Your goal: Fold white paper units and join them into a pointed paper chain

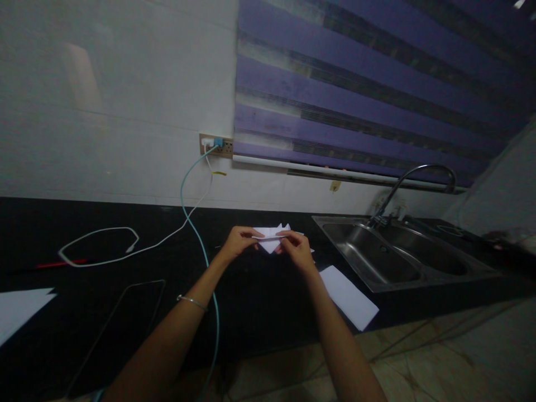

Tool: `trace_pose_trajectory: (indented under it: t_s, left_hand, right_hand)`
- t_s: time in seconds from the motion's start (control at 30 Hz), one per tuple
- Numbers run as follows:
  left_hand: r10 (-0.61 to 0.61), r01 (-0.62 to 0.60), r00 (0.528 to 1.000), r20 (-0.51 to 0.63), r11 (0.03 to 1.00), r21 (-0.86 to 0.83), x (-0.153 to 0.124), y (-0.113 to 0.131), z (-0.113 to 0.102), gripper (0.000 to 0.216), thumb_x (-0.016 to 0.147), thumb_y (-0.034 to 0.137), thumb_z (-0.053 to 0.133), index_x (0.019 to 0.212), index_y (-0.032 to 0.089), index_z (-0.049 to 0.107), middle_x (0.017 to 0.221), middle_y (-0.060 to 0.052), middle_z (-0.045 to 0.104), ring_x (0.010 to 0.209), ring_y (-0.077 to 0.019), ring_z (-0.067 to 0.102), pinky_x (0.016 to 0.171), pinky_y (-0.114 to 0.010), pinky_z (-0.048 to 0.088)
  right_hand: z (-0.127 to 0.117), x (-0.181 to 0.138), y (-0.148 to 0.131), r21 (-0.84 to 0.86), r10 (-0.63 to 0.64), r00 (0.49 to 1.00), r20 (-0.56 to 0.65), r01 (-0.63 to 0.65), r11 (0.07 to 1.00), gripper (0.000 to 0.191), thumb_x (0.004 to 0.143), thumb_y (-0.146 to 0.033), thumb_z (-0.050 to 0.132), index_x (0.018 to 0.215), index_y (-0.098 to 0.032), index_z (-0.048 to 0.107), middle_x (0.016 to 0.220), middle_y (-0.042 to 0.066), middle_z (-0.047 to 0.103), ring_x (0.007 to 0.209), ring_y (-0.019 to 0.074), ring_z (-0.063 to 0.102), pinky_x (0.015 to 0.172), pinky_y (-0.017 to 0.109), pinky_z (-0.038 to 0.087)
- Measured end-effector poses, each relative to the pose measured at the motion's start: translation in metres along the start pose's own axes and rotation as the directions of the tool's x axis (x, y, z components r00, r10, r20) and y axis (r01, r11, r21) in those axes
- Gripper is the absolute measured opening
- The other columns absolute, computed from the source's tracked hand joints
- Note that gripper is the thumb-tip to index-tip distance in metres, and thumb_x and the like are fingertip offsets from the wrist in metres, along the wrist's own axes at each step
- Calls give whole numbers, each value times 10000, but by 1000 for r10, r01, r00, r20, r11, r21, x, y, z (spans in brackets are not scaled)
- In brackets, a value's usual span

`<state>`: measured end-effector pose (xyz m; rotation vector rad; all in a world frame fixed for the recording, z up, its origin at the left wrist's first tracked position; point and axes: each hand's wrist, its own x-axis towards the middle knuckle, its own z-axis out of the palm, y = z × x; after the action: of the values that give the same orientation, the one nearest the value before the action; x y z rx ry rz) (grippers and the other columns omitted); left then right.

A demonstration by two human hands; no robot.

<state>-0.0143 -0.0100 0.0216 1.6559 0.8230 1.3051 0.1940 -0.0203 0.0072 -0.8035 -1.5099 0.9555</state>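
Bare forearms (167,335) reach in from the bottom, bracelet (191,302) on the left; teal cable (216,329) runs under the left forearm. Dark flat panel (117,335) with pale edge and white sheets (20,310) at left. White paper stack (349,297) lies right of the right forearm. Left hand (240,241) and right hand (296,250) pinch opposite sides of folded white paper (269,241), held over black countertop (251,324); more white paper pokes out behind the right hand, mostly hidden. White cable (167,237) loops at left, by a red stick-like item (50,264). Sink (379,288) and faucet (393,191) at right. Beyond: wall socket (227,147), purple striped blind (268,84).
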Motion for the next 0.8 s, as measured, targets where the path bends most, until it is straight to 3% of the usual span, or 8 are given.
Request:
trace_pose_trajectory:
  t_s: [0.3,0.47,0.6,0.8]
  left_hand:
    - [35,-35,999,-8,999,15,0,-2,-4,133,688,224,683,751,126,746,538,-41,662,509,-149,606,557,-255,463]
    - [2,-1,999,34,1000,-31,-1,3,-6,142,639,230,703,722,120,738,531,-35,654,503,-144,599,553,-248,454]
    - [-21,25,995,97,999,-41,-4,7,-4,218,676,291,697,801,116,737,571,-40,660,526,-135,599,538,-231,443]
    - [-62,63,998,-30,997,41,-3,3,7,232,643,320,745,735,110,712,637,-48,670,480,-107,557,465,-213,431]
  right_hand:
    - [-1,0,1,3,-5,999,-32,5,1000,251,742,-267,578,915,-156,723,608,32,668,545,159,638,577,297,533]
    - [-2,-1,-2,74,51,999,11,-51,996,304,776,-366,551,887,-137,718,619,52,666,535,169,636,538,298,527]
    - [1,-2,-5,-43,24,997,-67,-27,999,319,769,-431,614,823,-131,708,598,49,651,510,161,613,517,283,504]
    - [6,-1,-8,-150,-56,993,-103,41,988,258,736,-401,668,812,-155,661,583,19,626,499,153,598,506,267,479]
